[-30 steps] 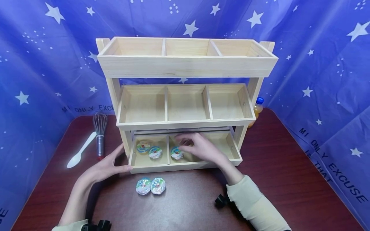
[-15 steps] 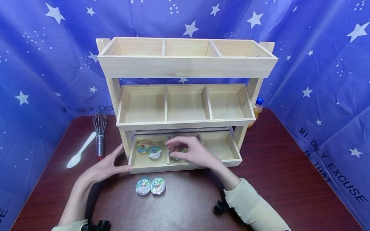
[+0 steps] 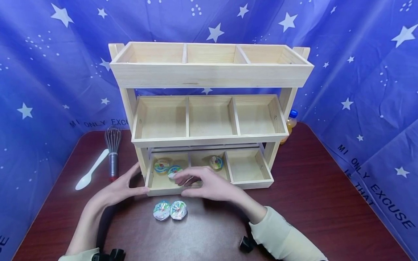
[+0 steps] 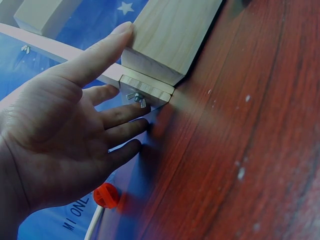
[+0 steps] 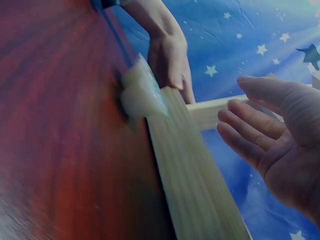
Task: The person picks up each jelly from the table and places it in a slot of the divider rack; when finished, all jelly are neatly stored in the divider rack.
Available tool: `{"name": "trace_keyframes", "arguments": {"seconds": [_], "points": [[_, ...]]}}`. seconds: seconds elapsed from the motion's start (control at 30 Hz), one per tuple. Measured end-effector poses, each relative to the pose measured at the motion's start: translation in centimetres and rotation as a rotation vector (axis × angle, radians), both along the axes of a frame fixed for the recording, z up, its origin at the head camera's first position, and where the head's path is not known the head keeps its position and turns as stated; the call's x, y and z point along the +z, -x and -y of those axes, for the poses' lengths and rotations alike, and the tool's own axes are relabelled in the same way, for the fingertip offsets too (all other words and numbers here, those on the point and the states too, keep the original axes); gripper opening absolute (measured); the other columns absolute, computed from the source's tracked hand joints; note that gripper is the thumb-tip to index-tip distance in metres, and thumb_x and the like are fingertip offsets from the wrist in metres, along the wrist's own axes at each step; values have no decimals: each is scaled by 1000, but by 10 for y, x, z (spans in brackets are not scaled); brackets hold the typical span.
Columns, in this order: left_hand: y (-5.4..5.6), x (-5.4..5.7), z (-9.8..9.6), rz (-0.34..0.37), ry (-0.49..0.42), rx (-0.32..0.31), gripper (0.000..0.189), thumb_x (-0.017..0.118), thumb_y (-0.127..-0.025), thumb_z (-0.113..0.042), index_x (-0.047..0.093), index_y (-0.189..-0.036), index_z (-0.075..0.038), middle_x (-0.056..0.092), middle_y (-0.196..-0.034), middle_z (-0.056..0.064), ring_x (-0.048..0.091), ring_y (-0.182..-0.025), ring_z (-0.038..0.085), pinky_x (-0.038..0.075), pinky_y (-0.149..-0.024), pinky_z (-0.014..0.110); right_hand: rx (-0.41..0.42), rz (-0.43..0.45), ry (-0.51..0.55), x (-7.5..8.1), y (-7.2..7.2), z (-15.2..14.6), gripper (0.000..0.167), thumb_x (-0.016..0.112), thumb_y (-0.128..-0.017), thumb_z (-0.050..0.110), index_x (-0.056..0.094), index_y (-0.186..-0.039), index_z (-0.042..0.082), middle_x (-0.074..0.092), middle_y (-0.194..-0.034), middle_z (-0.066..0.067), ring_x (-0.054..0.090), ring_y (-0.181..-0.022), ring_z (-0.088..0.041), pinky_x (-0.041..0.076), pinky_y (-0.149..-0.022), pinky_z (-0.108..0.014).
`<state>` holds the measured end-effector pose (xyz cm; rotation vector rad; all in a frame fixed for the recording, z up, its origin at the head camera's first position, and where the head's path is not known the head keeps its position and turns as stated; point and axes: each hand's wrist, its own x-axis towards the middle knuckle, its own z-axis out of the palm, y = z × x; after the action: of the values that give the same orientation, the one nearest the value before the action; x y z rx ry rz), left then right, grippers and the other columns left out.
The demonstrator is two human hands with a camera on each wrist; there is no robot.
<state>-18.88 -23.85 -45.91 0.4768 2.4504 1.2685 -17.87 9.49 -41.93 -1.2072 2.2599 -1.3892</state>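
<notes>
My left hand (image 3: 119, 188) stays at the lower left corner of the wooden rack (image 3: 209, 77). In the left wrist view its thumb touches the bottom tray's corner, with the other fingers stretched out beside the post. My right hand (image 3: 209, 185) is over the bottom tray's front edge with relaxed fingers, holding nothing. Its fingertips overlap a jelly cup (image 3: 173, 172) in the left compartment; another jelly cup (image 3: 162, 166) sits behind that one. The middle compartment shows a jelly cup (image 3: 216, 162) at its back. Two more, a left jelly cup (image 3: 161, 210) and a right jelly cup (image 3: 178, 210), lie on the table.
A whisk (image 3: 113, 152) and a white spoon (image 3: 92, 169) lie left of the rack. Behind its right post stands a bottle of orange drink (image 3: 291, 123). The middle tray (image 3: 209, 139) hangs above the bottom one. A blue star curtain (image 3: 359, 90) surrounds the table.
My right hand has come forward and left from the middle compartment. The cup at the back there now shows, while the cup seen nearer its front is covered by the hand. My left hand keeps still.
</notes>
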Motion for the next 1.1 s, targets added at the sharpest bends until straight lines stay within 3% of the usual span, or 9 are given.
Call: {"name": "trace_keyframes", "arguments": {"seconds": [0.13, 0.3, 0.4, 0.6, 1.1], "points": [[0, 0, 0, -9, -4, -5, 107, 79, -90, -29, 5, -167, -14, 17, -169, 28, 17, -154, 51, 27, -114, 75, 66, -16, -41, -4, -7, 8, 46, 78, -92, 13, 64, -135, 6, 73, -127, -13, 71, -115, -20, 57, -98, -22], [0, -1, 1, -10, -6, -2, 107, 78, -91, -30, 5, -167, -15, 16, -170, 27, 16, -154, 50, 26, -115, 75, 109, -50, -169, -11, -16, 16, 51, 78, -92, 21, 62, -140, 16, 70, -135, 0, 65, -124, -5, 49, -106, -18], [0, -2, 1, -8, -1, 4, 106, 78, -91, -31, 5, -167, -15, 17, -170, 26, 16, -155, 50, 26, -115, 75, 116, -115, -242, -15, -20, 19, 54, 80, -91, 25, 61, -142, 23, 68, -137, 8, 58, -128, 3, 44, -111, -16], [0, -1, 1, 1, 3, 6, 107, 78, -91, -32, 5, -167, -15, 17, -170, 27, 17, -154, 50, 26, -115, 75, 133, -214, -304, -18, -22, 23, 57, 82, -89, 27, 60, -142, 23, 66, -140, 10, 55, -132, 3, 41, -113, -16], [0, 0, 1, -3, -4, -1, 107, 78, -90, -31, 5, -167, -15, 17, -169, 27, 18, -154, 50, 28, -114, 75, 134, -254, -361, -22, -21, 24, 56, 81, -88, 24, 63, -141, 23, 67, -138, 12, 56, -132, 3, 42, -114, -18]]}}
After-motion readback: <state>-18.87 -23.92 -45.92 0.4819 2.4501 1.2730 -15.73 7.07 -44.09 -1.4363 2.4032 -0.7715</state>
